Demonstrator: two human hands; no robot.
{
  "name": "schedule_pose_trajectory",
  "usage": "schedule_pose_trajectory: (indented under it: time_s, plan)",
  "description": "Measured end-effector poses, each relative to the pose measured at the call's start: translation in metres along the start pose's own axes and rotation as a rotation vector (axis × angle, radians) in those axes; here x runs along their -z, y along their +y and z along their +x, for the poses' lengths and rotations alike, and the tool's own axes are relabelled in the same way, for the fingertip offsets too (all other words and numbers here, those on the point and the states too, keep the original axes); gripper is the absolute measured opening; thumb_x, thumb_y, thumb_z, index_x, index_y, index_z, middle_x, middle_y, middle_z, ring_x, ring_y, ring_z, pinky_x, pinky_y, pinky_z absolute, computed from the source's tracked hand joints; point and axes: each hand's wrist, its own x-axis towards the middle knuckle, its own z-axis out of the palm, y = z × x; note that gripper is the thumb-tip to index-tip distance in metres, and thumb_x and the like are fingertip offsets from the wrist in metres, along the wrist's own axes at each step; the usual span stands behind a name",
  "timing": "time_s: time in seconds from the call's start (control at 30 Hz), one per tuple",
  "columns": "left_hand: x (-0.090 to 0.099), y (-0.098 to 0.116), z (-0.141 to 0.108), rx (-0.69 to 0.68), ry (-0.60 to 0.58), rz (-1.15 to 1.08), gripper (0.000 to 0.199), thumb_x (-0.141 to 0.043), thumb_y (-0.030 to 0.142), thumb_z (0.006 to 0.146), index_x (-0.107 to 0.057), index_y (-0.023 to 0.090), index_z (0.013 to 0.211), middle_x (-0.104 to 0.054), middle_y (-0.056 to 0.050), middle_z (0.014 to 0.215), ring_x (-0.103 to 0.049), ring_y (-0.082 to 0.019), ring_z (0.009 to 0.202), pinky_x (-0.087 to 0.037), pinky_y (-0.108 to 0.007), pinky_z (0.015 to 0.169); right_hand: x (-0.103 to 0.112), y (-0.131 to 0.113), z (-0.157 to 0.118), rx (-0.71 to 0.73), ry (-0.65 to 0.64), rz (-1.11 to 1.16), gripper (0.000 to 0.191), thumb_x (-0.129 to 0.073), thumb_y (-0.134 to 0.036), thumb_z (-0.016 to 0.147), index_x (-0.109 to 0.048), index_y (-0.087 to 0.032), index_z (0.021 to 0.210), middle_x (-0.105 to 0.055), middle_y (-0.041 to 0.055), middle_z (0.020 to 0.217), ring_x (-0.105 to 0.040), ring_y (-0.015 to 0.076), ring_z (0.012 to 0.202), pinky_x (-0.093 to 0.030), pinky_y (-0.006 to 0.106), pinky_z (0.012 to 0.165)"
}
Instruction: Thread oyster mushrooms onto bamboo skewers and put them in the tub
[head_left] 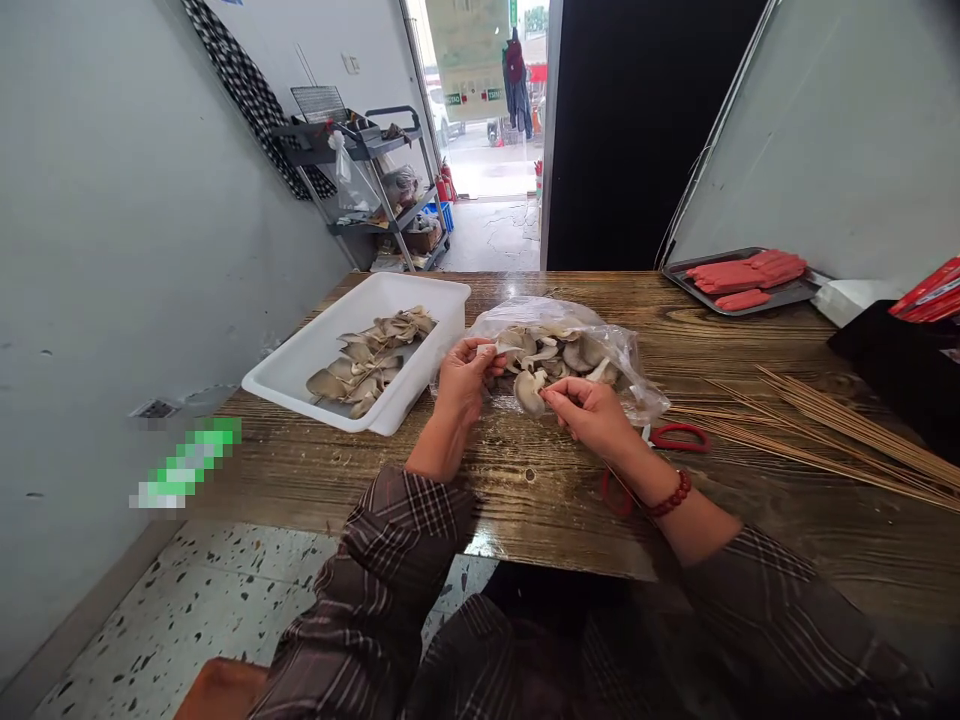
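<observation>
Both hands work just in front of an open clear plastic bag (pixel 634 375) of grey oyster mushrooms (pixel 585 352). My left hand (pixel 463 380) is closed, its thumb and fingers pinching the pale stem of an oyster mushroom. Between the fingertips of my right hand (pixel 592 415) is the edge of another oyster mushroom (pixel 529 392), its round grey cap facing me. Red-handled scissors (pixel 681 437) lie on the table, partly covered by my right hand and wrist. To the left, a white plastic tub (pixel 401 410) holds a pile of oyster mushrooms (pixel 367 360).
Long bamboo skewers (pixel 832 425) are spread over the right side of the wooden table (pixel 517 520). A dark tray (pixel 682 283) with pink-red sticks (pixel 750 272) stands at the back right, near a black box (pixel 892 350). Beyond the table are a grey cart (pixel 375 150) and a doorway.
</observation>
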Motion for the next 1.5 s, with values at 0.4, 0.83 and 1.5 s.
schedule_pose_trajectory:
  time_s: [0.4,0.83,1.5]
  plan:
    - [-0.014,0.002,-0.016,0.151,-0.110,-0.090,0.018,-0.073,0.021,0.075,-0.059,0.013,0.084,-0.070,-0.003,0.071,-0.066,-0.010,0.059,-0.051,-0.019,0.058,-0.003,0.000,-0.001,-0.055,0.008,0.000,0.032,-0.059,-0.047,0.080,-0.066,-0.016,0.076,-0.053,-0.0028,0.052,-0.039,0.0083,0.041,-0.030,0.022,0.040]
    - [-0.013,-0.002,-0.015,0.009,-0.143,-0.014,0.021,-0.080,0.024,0.064,-0.066,0.013,0.076,-0.064,0.001,0.066,-0.060,-0.008,0.060,-0.046,-0.020,0.060,-0.001,0.005,0.001,-0.074,0.027,0.064,0.035,-0.060,-0.050,0.079,-0.067,-0.015,0.079,-0.051,-0.0038,0.051,-0.036,0.0076,0.039,-0.028,0.022,0.038]
    - [-0.006,0.000,-0.009,-0.150,-0.225,0.207,0.014,-0.077,0.024,0.066,-0.071,0.016,0.076,-0.068,-0.001,0.071,-0.060,-0.011,0.065,-0.047,-0.023,0.064,0.001,0.008,0.001,-0.101,0.019,0.172,0.038,-0.062,-0.053,0.080,-0.066,-0.016,0.080,-0.051,-0.0048,0.049,-0.035,0.0058,0.035,-0.026,0.019,0.033]
